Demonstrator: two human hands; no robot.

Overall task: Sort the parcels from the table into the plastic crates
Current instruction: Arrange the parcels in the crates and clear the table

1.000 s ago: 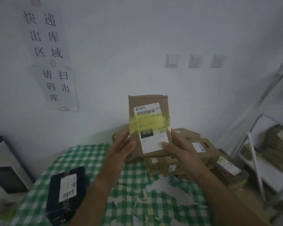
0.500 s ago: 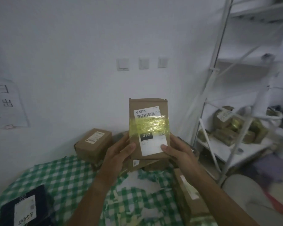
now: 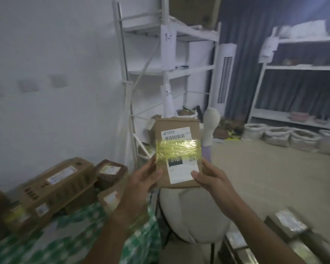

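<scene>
At your seven o'clock, boxes [image 3: 59,189] crowd the checked bench [image 3: 69,237]; your left hand [image 3: 141,180] and right hand [image 3: 210,178] grip a taped parcel [image 3: 177,149], white shelves [image 3: 170,54] at twelve.

a parcel [image 3: 177,155] stood upright in the middle, held between the left hand [image 3: 141,180] at its left edge and the right hand [image 3: 211,178] at its right edge. below and left of it, more boxes [image 3: 59,187] lay on the table [image 3: 69,242] against the wall. a shelf rack [image 3: 166,73] stood behind the parcel, and a chair [image 3: 194,212] stood below it, right of the table. sacks [image 3: 293,138] sat on the floor far right, under another shelf rack [image 3: 301,73].
</scene>
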